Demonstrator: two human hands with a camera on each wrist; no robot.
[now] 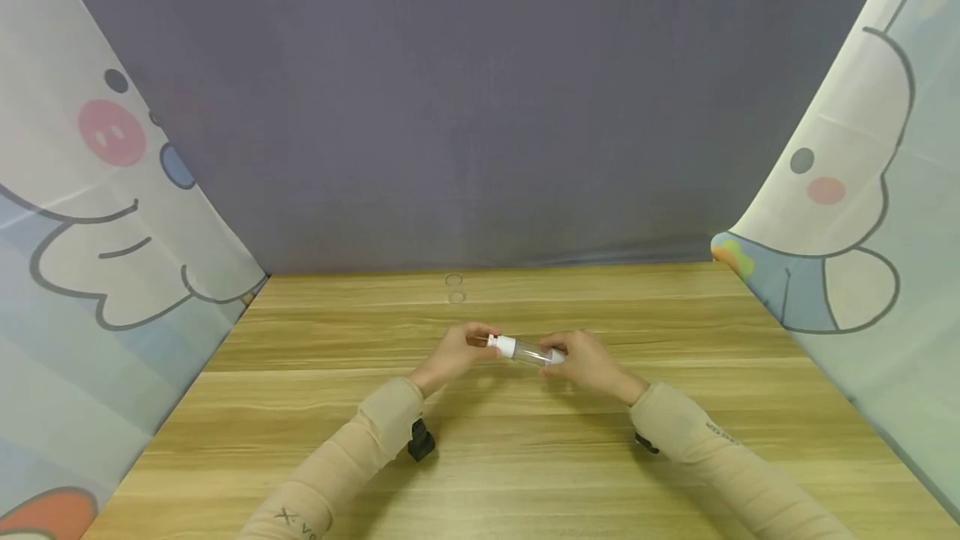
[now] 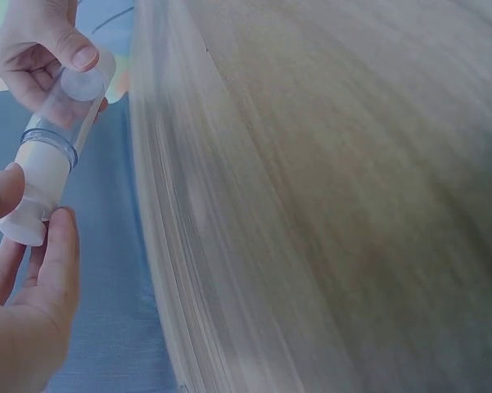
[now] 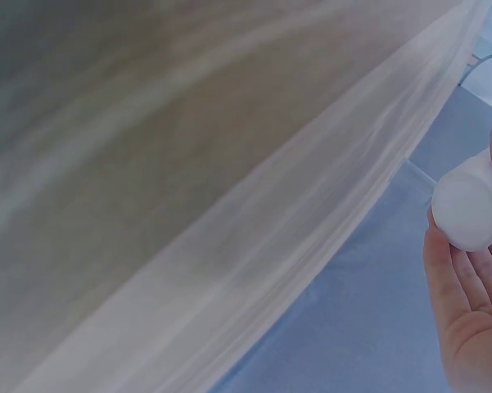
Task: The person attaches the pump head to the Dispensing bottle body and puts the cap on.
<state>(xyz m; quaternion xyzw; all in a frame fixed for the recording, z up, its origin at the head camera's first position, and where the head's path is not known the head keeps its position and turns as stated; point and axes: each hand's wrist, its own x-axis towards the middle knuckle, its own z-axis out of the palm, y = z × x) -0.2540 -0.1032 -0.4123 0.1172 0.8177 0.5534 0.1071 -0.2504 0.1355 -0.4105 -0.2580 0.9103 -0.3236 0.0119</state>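
Observation:
A clear cylindrical bottle [image 1: 531, 353] with a white cap [image 1: 503, 346] on one end and a white base [image 1: 557, 357] on the other is held over the table, lying nearly sideways. My left hand [image 1: 459, 350] pinches the cap end between thumb and fingers. At the opposite end, my right hand [image 1: 587, 365] grips the base. The left wrist view shows the transparent tube [image 2: 74, 102] and the stepped white cap [image 2: 41, 176] between the fingertips. In the right wrist view the round white bottom [image 3: 467, 210] faces the camera.
Two thin ring outlines [image 1: 456, 297] lie near the back edge of the wooden table [image 1: 337, 315]. A grey cloth [image 1: 480, 107] hangs behind it, with cartoon-printed curtains [image 1: 832, 207] along both sides. Black devices [image 1: 421, 442] are worn under both sleeves.

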